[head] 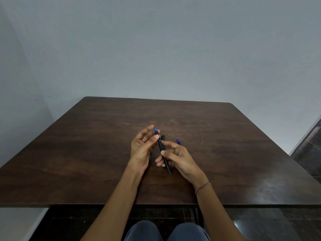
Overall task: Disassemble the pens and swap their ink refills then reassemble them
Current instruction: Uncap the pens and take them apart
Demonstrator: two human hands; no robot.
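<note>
Wooden table point(86, 153), two pens point(164, 154)

The table point(86, 153) is dark brown with a faint wood grain. The pen point(164, 153) has a black barrel and a blue tip. A second pen point(178, 141) is blue. The ring point(143, 140) looks gold, the bracelet point(203, 187) reddish and braided. The wall point(156, 49) is plain grey-blue, the trousers point(166, 232) slate blue.

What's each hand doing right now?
Left hand: thumb pinching the blue tip end of the dark pen, other fingers spread.
Right hand: closed on the pen's barrel.
</note>
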